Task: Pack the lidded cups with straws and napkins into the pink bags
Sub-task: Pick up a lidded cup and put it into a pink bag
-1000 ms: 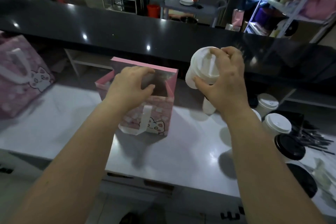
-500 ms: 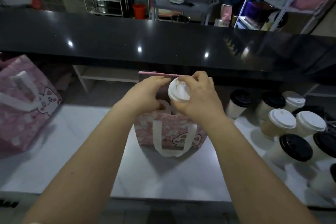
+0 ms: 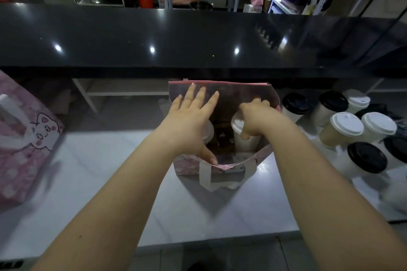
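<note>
In the pink bag [image 3: 231,92], the right grip [image 3: 256,116] curls over the top of a white-lidded cup [image 3: 244,142]. The left grip [image 3: 189,123], fingers straight, rests across the bag's mouth, holding nothing.

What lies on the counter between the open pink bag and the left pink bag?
Only bare white counter in the head view; the left forearm crosses above it.
</note>
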`<state>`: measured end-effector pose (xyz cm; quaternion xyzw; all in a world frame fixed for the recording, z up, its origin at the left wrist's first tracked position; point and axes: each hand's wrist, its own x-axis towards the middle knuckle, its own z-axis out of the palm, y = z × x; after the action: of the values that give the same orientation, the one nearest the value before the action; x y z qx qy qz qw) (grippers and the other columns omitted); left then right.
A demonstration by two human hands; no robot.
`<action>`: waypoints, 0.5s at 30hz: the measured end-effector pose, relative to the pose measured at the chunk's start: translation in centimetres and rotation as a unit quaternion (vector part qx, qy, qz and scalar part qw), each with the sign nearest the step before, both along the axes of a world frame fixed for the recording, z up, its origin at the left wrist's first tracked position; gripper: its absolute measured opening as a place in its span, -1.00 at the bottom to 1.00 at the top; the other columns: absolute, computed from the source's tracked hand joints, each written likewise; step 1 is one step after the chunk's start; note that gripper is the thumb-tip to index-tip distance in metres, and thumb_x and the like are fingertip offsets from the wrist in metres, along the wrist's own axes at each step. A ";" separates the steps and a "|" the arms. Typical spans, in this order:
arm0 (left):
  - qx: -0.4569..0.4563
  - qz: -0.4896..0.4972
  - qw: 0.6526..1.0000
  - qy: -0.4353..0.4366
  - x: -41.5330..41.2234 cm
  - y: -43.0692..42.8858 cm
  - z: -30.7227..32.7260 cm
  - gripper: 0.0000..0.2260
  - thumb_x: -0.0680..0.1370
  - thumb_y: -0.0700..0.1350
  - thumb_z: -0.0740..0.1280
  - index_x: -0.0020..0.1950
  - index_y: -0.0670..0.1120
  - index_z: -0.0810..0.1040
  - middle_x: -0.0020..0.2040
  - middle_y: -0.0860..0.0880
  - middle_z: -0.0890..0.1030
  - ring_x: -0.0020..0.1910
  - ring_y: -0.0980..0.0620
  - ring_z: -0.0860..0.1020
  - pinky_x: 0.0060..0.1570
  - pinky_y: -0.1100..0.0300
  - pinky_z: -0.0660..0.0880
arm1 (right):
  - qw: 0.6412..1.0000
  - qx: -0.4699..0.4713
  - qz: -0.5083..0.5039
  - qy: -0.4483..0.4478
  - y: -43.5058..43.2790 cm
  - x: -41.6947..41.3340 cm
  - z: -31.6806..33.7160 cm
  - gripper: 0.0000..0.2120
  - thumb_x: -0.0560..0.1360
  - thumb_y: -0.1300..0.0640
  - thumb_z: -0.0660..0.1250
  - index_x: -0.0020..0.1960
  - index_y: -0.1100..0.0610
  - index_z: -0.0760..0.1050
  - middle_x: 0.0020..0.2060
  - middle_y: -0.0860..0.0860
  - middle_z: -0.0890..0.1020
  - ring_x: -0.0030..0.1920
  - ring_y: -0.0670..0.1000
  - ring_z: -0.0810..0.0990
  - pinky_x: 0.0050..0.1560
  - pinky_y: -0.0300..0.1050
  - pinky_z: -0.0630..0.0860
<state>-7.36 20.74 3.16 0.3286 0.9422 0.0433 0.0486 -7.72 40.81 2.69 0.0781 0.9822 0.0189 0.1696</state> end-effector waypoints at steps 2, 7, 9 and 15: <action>0.004 -0.003 1.000 0.000 0.0 -0.1 -0.1 0.30 0.17 0.38 0.52 0.56 0.08 -0.35 0.58 -0.06 -0.32 0.49 -0.09 -0.44 0.44 -0.07 -0.33 | 0.999 -0.024 0.008 0.046 -0.6 -0.5 -0.6 -0.42 0.37 0.13 0.46 0.33 0.06 0.33 0.27 0.19 0.33 0.31 0.26 0.28 0.11 0.10 0.39; 0.006 0.002 1.000 0.000 0.1 0.0 0.1 0.28 0.18 0.38 0.51 0.57 0.06 -0.32 0.58 -0.08 -0.30 0.50 -0.11 -0.42 0.50 -0.14 -0.28 | 0.994 -0.056 0.042 0.080 -1.8 -1.5 -2.0 -0.34 0.40 0.17 0.47 0.43 0.05 0.28 0.29 0.14 0.31 0.20 0.20 0.41 0.04 0.00 0.47; 0.007 0.006 1.000 -0.002 0.2 0.2 0.1 0.28 0.19 0.38 0.51 0.57 0.06 -0.31 0.58 -0.08 -0.30 0.51 -0.12 -0.41 0.50 -0.16 -0.25 | 0.998 -0.029 0.035 0.049 -2.2 -2.0 -2.3 -0.14 0.39 0.19 0.48 0.54 -0.01 0.08 0.40 0.15 0.17 0.30 0.26 0.37 0.17 0.08 0.49; 0.016 0.011 1.000 0.009 0.3 0.0 -0.1 0.27 0.18 0.40 0.50 0.57 0.06 -0.29 0.59 -0.09 -0.28 0.51 -0.13 -0.41 0.47 -0.13 -0.28 | 0.996 -0.039 0.064 0.039 -1.3 -1.2 -2.5 -0.25 0.41 0.21 0.44 0.51 0.02 0.18 0.38 0.16 0.20 0.26 0.23 0.39 0.15 0.01 0.49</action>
<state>-7.10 20.73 3.06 0.3189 0.9455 0.0565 0.0344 -8.89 39.48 0.22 0.0092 0.9910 -0.0118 0.1330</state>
